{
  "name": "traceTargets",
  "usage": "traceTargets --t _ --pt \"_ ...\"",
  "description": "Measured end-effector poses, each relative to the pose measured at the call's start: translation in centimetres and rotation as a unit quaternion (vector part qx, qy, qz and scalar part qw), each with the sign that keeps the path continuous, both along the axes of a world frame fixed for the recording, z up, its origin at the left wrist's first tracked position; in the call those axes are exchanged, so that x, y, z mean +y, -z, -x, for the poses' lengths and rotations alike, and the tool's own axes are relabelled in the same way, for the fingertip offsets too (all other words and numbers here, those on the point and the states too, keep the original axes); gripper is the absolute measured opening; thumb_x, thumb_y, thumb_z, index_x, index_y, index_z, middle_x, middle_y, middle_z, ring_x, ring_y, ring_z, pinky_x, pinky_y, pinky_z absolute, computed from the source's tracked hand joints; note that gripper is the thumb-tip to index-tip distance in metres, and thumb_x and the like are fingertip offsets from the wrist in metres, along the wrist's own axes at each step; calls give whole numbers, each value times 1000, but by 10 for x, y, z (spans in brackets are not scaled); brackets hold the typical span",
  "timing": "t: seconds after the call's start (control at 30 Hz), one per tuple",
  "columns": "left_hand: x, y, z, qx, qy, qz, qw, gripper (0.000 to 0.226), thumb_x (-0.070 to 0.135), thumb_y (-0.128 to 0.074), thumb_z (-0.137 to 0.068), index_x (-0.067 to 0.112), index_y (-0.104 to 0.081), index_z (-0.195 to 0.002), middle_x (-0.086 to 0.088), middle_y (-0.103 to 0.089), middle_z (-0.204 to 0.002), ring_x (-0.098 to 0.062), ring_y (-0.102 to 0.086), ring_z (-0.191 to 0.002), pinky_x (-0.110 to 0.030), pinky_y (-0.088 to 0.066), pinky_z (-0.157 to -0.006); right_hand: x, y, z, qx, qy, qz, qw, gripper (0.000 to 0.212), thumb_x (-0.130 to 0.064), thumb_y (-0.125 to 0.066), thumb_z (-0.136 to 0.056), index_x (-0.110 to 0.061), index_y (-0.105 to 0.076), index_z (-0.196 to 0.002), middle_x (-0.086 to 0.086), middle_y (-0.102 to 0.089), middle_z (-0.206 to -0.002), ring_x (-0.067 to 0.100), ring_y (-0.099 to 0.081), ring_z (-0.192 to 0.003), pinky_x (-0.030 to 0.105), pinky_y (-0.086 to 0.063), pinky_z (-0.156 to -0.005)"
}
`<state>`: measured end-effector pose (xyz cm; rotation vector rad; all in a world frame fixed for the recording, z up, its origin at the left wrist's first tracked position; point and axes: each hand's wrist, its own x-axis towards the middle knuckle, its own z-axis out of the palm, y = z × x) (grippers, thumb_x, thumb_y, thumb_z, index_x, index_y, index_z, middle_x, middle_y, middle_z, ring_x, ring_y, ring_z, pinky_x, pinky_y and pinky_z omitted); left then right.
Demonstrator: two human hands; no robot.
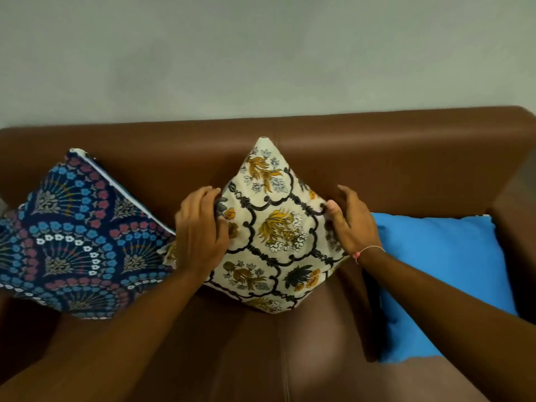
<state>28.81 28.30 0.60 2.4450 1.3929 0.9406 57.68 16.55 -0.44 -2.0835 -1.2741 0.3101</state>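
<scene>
A cream cushion (272, 233) with yellow flowers and black scalloped lines stands on one corner in the middle of a brown leather sofa (377, 158), leaning on the backrest. My left hand (200, 230) presses against its left side with fingers lightly bent over the edge. My right hand (352, 221) lies against its right side, thumb on the front face and fingers behind the edge. A thin pink string circles my right wrist.
A dark blue cushion (72, 236) with red, blue and white flower fans leans at the left of the sofa. A plain bright blue cushion (441, 274) lies at the right by the armrest (516, 227). A grey wall (261, 53) rises behind.
</scene>
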Motion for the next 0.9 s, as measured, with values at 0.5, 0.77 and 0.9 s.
traceTargets --t 0.5,0.77,0.9 --pt "-327 73 -257 118 293 112 942 75 41 -65 -73 22 -42 -142 -5 -36 -156 -26 -28 -146 -41 -31 -111 -271 36 -301 -331 -100 189 919 56 0 -63 -80 1 -53 -135 23 -57 -135 44 -48 -129 56 -33 -111" --pt "-394 129 -333 306 189 187 914 101 46 -75 -57 10 -42 -146 -18 -33 -157 -40 -28 -145 -60 -32 -112 -307 119 -348 -392 -133 249 875 56 -8 -27 -94 -9 -33 -150 23 -34 -154 45 -32 -141 57 -30 -114" --pt "-395 156 -341 348 154 192 905 112 39 -78 -57 8 -28 -152 -20 -19 -161 -44 -13 -148 -62 -24 -115 -297 150 -346 -392 -102 250 880 59 -12 -20 -97 -14 -10 -155 21 -13 -161 43 -16 -147 56 -17 -119"
